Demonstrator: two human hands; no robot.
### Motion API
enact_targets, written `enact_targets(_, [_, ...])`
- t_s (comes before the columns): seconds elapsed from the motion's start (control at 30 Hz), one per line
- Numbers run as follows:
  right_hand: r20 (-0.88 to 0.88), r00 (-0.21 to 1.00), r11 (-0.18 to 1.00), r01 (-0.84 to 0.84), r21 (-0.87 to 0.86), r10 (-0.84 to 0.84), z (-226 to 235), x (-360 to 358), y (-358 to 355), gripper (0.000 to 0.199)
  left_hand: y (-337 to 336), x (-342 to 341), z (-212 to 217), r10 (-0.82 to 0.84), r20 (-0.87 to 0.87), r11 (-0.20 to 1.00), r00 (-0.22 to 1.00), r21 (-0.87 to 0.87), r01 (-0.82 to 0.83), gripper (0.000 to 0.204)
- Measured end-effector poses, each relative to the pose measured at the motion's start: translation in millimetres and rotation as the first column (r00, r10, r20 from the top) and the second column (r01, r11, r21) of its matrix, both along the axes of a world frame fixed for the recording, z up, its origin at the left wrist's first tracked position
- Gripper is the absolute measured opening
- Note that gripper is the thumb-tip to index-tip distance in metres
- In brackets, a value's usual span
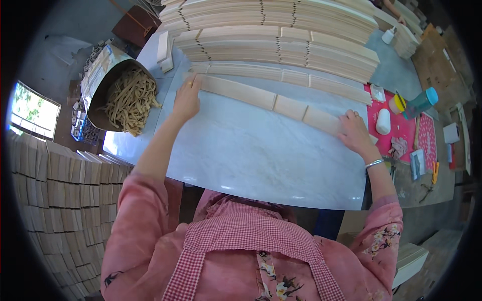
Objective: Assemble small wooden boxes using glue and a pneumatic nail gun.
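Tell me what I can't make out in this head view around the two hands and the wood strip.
- Left hand: its fingers cover the wooden strip's left end.
- Right hand: covers the strip's right end; the joint there is hidden.
- Stacked boards: cut off by the top edge.
- Small items on the red mat: too small to identify.

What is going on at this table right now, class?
A person presses both hands on a row of joined wooden strips lying across a white marble table. The left hand rests on one end, the right hand on the other. Stacks of finished strips lie behind, and a tub of wood offcuts stands to the left.
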State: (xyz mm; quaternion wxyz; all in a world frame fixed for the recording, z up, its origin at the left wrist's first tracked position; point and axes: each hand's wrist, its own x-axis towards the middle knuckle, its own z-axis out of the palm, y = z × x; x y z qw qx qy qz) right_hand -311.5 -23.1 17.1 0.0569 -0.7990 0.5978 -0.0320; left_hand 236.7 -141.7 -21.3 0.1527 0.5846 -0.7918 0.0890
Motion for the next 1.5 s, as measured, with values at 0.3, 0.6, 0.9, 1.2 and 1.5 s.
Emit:
enact_targets(0.3, [-0.058,0.993,0.981,0.089,-0.173,-0.1,23,7,22,0.011,0,46,50,-0.022,0.338,0.948,0.941,0.307,-0.089,0.027])
enact_targets(0.6, [-0.007,0.974,0.955,0.218,-0.202,-0.224,-17,79,37,0.016,111,38,43,-0.104,0.187,0.93,0.977,0.366,0.029,0.018])
enact_targets(0.9, [0.415,0.907,0.995,-0.096,0.023,0.078,-4,153,56,0.027,133,17,58,0.071,0.121,0.82,0.99,0.558,-0.127,0.04])
enact_targets(1.2, [-0.01,0.804,0.721,-0.539,-0.435,0.595,11,247,71,0.026,142,20,15,0.239,-0.568,0.792,0.788,0.583,0.181,0.043])
enact_targets(1.5, [0.187,0.854,0.834,-0.39,-0.39,0.486,-38,275,66,0.029,148,12,2,0.217,-0.639,0.877,0.738,0.46,0.141,0.037])
